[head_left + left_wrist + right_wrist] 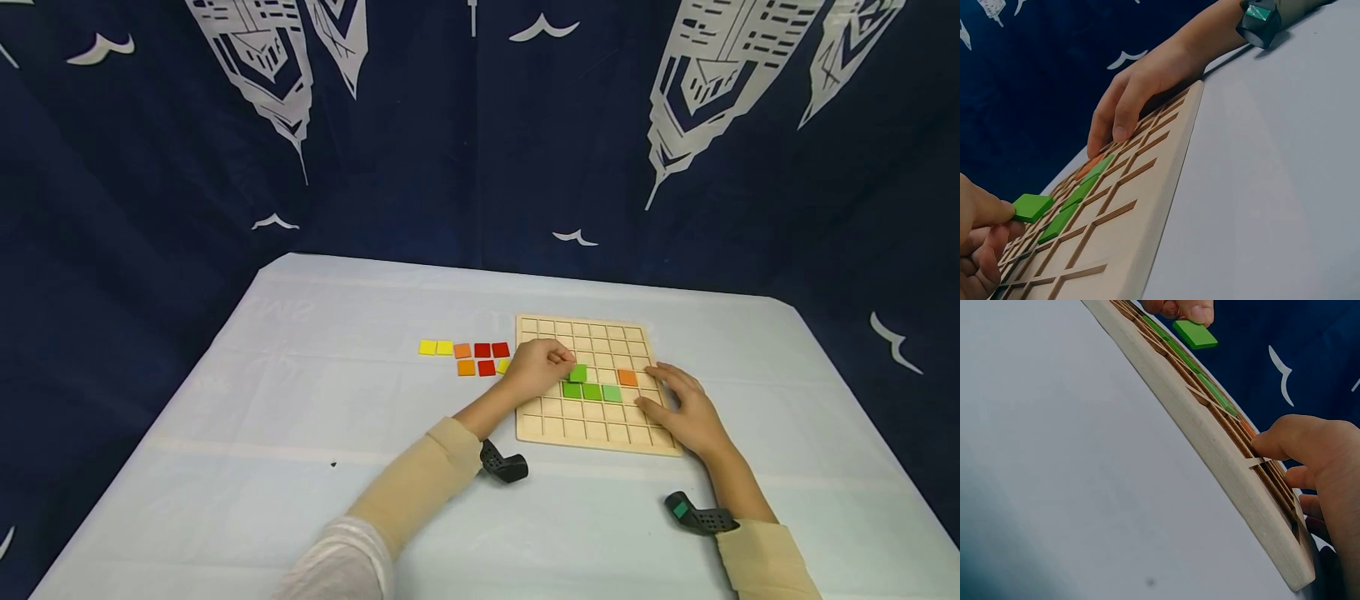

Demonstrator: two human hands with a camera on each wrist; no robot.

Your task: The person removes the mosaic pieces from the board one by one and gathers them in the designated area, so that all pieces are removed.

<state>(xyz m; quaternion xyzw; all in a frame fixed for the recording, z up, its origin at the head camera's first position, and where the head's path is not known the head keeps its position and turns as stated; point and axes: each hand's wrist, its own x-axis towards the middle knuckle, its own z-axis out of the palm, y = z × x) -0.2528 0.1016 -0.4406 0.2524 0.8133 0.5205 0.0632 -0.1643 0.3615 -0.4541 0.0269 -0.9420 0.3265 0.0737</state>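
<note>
My left hand (538,368) pinches a small green square tile (1032,207) between thumb and finger. The tile is held up over the wooden grid board (570,431), tilted a little. Beneath it, a row of green tiles (592,392) lies in the grid's cells, the rightmost one paler. An orange tile (627,377) sits in a cell one row farther back. My right hand (688,412) rests at the board's right side, its thumb on the grid and its fingers spread loosely near the edge.
Left of the board lie loose tiles: yellow tiles (436,347), orange tiles (466,367) and red tiles (482,350). One yellow tile (503,366) lies close to the board's left edge. A white cloth covers the table (300,400), with a dark blue curtain (480,167) behind it.
</note>
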